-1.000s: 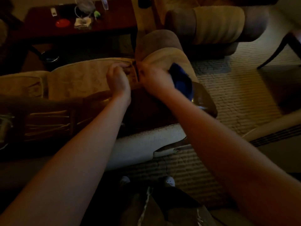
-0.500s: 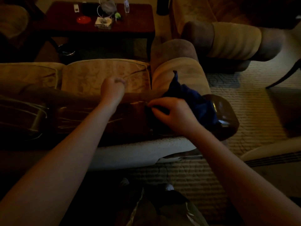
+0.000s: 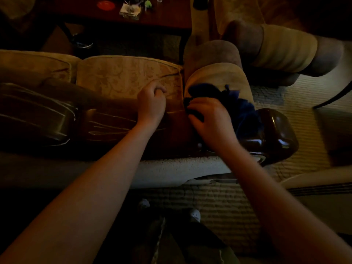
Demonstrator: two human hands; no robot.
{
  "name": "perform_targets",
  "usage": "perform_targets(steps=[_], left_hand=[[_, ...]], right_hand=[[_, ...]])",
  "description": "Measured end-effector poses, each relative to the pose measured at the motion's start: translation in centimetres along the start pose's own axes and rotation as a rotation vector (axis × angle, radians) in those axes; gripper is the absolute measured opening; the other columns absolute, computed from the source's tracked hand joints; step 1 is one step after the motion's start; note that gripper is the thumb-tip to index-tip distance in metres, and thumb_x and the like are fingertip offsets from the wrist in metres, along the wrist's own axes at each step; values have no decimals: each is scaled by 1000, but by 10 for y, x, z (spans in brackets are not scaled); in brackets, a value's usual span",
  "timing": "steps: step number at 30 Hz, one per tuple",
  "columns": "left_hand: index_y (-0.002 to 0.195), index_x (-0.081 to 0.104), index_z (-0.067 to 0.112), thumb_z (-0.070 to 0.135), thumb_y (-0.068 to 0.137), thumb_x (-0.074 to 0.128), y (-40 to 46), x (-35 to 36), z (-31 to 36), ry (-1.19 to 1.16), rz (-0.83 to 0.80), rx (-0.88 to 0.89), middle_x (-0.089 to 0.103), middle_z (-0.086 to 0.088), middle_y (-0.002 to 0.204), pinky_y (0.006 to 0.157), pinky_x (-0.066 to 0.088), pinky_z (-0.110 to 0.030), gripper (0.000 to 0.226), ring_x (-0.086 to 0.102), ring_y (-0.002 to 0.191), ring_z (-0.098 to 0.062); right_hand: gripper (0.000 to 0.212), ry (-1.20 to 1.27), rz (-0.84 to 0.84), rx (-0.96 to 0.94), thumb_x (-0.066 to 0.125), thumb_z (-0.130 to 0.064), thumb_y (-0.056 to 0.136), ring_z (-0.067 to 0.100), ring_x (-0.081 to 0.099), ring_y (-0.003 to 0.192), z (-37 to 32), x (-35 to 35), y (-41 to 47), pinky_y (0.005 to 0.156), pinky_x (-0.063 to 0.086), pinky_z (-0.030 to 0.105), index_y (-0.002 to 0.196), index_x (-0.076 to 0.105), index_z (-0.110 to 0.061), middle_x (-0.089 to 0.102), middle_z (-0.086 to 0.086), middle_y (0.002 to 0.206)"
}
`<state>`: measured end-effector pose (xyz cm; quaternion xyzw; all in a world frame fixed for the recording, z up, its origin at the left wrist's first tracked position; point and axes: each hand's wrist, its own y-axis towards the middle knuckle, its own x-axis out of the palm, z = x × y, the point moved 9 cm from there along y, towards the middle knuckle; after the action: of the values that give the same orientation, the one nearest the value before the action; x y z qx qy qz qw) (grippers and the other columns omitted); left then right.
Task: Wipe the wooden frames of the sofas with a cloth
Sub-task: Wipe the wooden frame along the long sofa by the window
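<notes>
While gripping the cloth [image 3: 245, 109], right hand [image 3: 211, 119] shifted leftward.

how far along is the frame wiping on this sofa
Done: cannot tell; the dim light shows no clean or dusty patches. In hand: the right hand grips the blue cloth against the wooden frame near the armrest; the left hand rests on the cushion. Left: the frame's left stretch and the other sofa.

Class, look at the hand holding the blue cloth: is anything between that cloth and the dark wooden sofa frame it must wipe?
Nothing visible does. The right hand grips the blue cloth, which already lies against the wooden frame by the armrest.
</notes>
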<state>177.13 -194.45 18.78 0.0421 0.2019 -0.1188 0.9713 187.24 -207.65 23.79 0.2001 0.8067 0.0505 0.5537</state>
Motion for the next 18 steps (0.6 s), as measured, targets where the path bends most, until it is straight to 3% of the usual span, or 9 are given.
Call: perform_targets(steps=[2, 4, 7, 9, 11, 13, 15, 18], left_hand=[[71, 54, 21, 4, 92, 36, 1, -4, -3, -56, 19, -24, 53, 4, 71, 52, 35, -9, 33, 46, 63, -4], [68, 52, 23, 3, 92, 37, 1, -5, -3, -72, 26, -34, 51, 5, 70, 52, 35, -5, 35, 45, 63, -3], [77, 57, 16, 3, 91, 37, 0, 0, 0, -63, -11, -9, 54, 5, 76, 54, 36, -7, 28, 47, 69, -2], [81, 58, 15, 1, 90, 37, -2, 4, 5, -32, -48, 39, 55, 4, 79, 58, 35, -14, 27, 48, 72, -4], [83, 59, 14, 0, 89, 37, -5, 10, 12, 33, -99, 109, 52, 5, 74, 57, 34, -21, 27, 47, 66, -7], [87, 62, 11, 3, 89, 39, -9, 20, 20, 141, -177, 190, 53, 1, 75, 58, 36, -27, 24, 49, 67, -15], [83, 59, 10, 8, 88, 41, -16, 32, 28, 278, -249, 322, 54, -4, 79, 59, 36, -31, 19, 53, 74, -24], [81, 60, 4, 14, 83, 40, -32, 33, 48, 399, -234, 557, 56, -11, 80, 59, 34, -30, 22, 55, 75, -31]], right_hand=[[20, 119, 93, -44, 66, -11, 82, 14, 53, 104, -13, -4, -31, 90, 35, 11, 101, 72, -7, 67, 4, 104], [26, 126, 113, -52, 67, -12, 81, 15, 53, 108, -16, -5, -39, 94, 38, 13, 106, 70, -6, 65, 6, 109], [54, 100, 34, 85, 71, -20, 82, 22, 43, 126, 1, -4, -10, 103, 31, 21, 131, 51, -7, 44, 13, 137], [54, 38, -53, 196, 64, -30, 87, 23, 37, 130, 21, 5, 22, 103, 28, 21, 133, 48, -6, 34, 12, 145], [44, -150, -125, 241, 54, -36, 92, 26, 40, 125, 29, 19, 41, 99, 34, 30, 123, 58, -6, 42, 10, 140], [38, -272, -88, 203, 49, -38, 93, 29, 47, 114, 23, 22, 39, 88, 38, 37, 110, 65, -7, 56, 10, 122], [32, -245, 67, 145, 51, -34, 91, 30, 53, 99, 13, 8, 16, 78, 40, 37, 101, 66, -7, 62, 11, 103], [26, -168, 268, 17, 55, -32, 86, 26, 51, 91, -3, -12, -47, 71, 41, 34, 101, 61, -11, 60, 9, 96]])
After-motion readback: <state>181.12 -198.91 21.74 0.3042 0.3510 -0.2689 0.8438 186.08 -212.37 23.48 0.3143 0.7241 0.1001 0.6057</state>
